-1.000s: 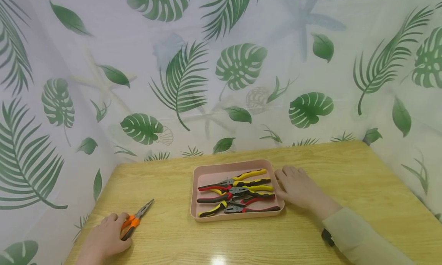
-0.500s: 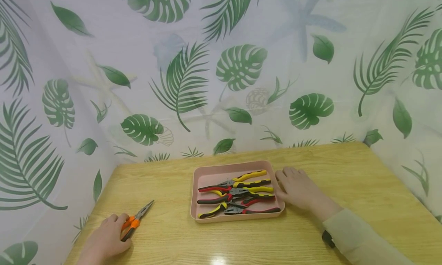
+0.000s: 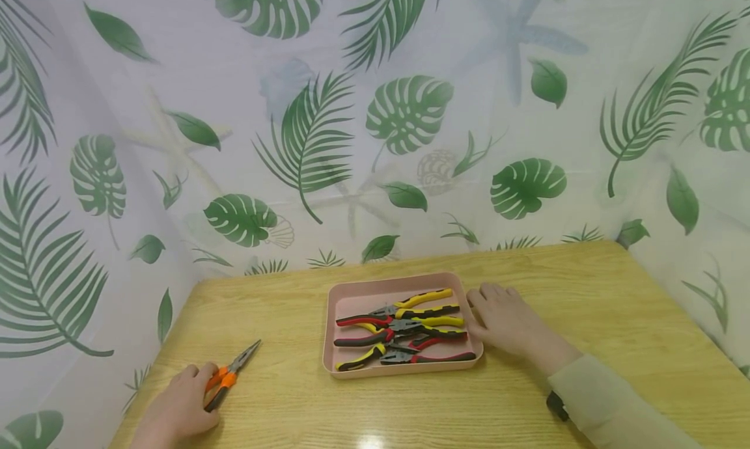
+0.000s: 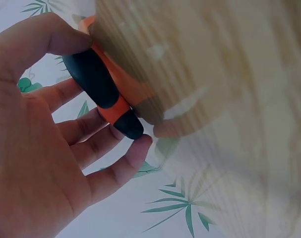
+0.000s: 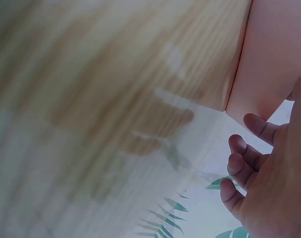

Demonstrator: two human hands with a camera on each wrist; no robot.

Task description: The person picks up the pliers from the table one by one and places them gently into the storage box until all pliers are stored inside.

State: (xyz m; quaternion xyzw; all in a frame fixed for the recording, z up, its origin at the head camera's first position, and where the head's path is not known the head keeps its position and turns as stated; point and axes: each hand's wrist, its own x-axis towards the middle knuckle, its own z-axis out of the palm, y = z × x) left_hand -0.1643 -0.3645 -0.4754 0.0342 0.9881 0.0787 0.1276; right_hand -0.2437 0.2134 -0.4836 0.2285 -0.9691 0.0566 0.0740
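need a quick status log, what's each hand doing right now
Left hand: grips the orange-and-black-handled needle-nose pliers.
Right hand: open, resting on the wooden table against the pink plastic tray.

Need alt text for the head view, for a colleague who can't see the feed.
On a wooden table, the left hand grips orange-handled long-nose pliers lying on the wood, while the right hand rests flat against the right side of a pink tray holding several pliers. Leaf-print curtains surround the table.

Bare wooden table (image 3: 293, 397) between orange-handled pliers (image 3: 230, 373) and pink tray (image 3: 404, 279); leaf-print curtain (image 3: 375, 123) close behind.
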